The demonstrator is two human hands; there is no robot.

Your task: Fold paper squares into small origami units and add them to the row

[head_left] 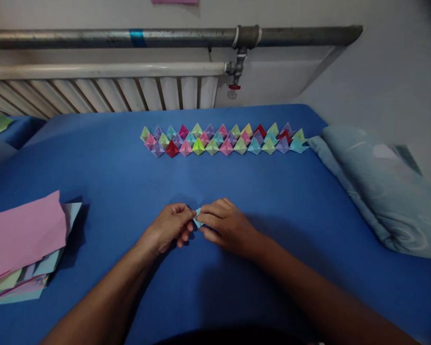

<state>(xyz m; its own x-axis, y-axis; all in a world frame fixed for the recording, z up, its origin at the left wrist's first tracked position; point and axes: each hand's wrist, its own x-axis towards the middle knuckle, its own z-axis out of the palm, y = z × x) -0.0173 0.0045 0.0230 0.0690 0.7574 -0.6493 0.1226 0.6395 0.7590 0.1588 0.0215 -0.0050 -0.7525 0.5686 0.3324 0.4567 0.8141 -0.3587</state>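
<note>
Between my two hands is a small folded piece of light blue paper [198,218], mostly covered by the fingers. My left hand [174,224] pinches its left edge between thumb and forefinger, the other fingers curled below. From the right, my right hand [228,225] grips the same paper, with its fingers bent over it. Both hands are just above or resting on the blue sheet [129,182]; I cannot tell which. Beyond them stand rows of small folded paper boats [211,146] in pink, purple, green, red, yellow and blue.
A stack of coloured paper [25,235], pink on top, lies at the left. A folded grey-green blanket [384,191] lies at the right by the wall. Behind the bed are a white radiator [151,91], a metal pipe [183,38] and a red-handled valve [234,86].
</note>
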